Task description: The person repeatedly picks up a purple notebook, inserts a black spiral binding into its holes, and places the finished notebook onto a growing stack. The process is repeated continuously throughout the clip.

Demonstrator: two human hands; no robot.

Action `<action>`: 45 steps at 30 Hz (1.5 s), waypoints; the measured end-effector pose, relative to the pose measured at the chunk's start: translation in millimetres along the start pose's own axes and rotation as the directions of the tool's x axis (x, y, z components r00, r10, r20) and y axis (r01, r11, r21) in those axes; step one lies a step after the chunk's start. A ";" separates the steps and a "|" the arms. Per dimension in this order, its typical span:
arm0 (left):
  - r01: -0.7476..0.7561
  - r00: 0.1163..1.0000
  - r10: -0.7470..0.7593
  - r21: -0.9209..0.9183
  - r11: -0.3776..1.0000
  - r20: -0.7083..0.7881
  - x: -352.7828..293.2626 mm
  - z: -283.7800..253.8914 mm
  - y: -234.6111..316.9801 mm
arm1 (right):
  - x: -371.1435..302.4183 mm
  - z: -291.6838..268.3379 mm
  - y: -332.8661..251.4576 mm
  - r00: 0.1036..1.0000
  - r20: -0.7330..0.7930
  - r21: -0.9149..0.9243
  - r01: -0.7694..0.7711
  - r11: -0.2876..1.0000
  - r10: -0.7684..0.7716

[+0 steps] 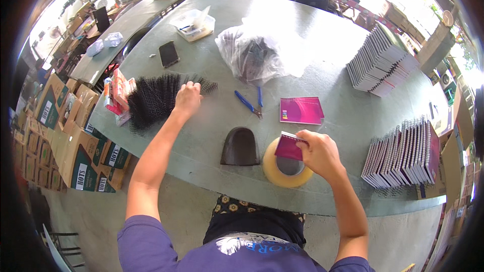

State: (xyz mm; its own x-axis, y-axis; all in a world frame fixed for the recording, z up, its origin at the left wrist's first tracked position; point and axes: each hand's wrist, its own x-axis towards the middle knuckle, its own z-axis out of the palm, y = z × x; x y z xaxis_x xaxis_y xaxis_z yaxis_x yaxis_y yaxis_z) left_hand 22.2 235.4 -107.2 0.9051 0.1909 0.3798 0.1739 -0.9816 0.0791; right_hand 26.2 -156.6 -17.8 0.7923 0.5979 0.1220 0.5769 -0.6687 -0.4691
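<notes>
My left hand (188,99) reaches to the right end of a pile of black spiral binding coils (154,98). Its fingers are closed on a coil there, though the fingertips are partly hidden. In my right hand (322,153) is a small purple notebook (289,147), its pages edge up, tilted above a wide roll of yellowish tape (272,168). Beyond it, purple booklets (301,110) lie flat in a small pile. Blue-handled pliers (248,103) rest between the hands, and a dark, arch-shaped block (240,147) sits left of the tape.
Stacks of coil-bound notebooks (403,156) and white-paged books (380,60) stand at the right. A clear plastic bag (257,53), a phone (169,54) and a plastic tub (194,25) lie farther back. Cartons (80,146) fill the left floor beside the table.
</notes>
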 end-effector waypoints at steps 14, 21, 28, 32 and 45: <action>-0.236 0.956 0.290 -0.695 0.679 -0.042 -74.2 -91.3 176.2 | -6.3 9.1 -7.3 0.979 -0.201 0.131 0.050 0.990 -0.023; -0.093 0.988 0.156 -0.755 0.649 0.013 -78.9 -86.7 185.1 | -7.8 8.5 -7.6 0.984 -0.174 0.151 0.075 0.986 -0.048; 0.018 0.984 0.142 -0.859 0.511 0.106 -67.7 -88.4 185.8 | -7.4 13.8 -4.6 0.966 -0.207 0.110 0.177 0.978 -0.152; -0.217 0.976 0.171 -0.716 0.664 -0.138 -63.9 -89.0 189.7 | -5.7 17.9 -6.5 0.958 -0.219 0.102 0.210 0.972 -0.184; -0.442 0.896 0.342 -0.504 0.742 -0.283 -50.5 -97.7 182.6 | -3.4 14.3 -7.6 0.974 -0.191 0.109 0.148 0.983 -0.125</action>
State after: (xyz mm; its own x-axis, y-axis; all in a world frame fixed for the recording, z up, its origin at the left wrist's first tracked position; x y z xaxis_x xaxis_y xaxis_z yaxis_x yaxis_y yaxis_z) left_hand -29.7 47.1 -21.9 0.7611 -0.1627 0.6279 -0.4662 -0.8103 0.3552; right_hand 16.2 -147.2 -27.1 0.7370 0.5815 0.3444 0.6625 -0.5207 -0.5385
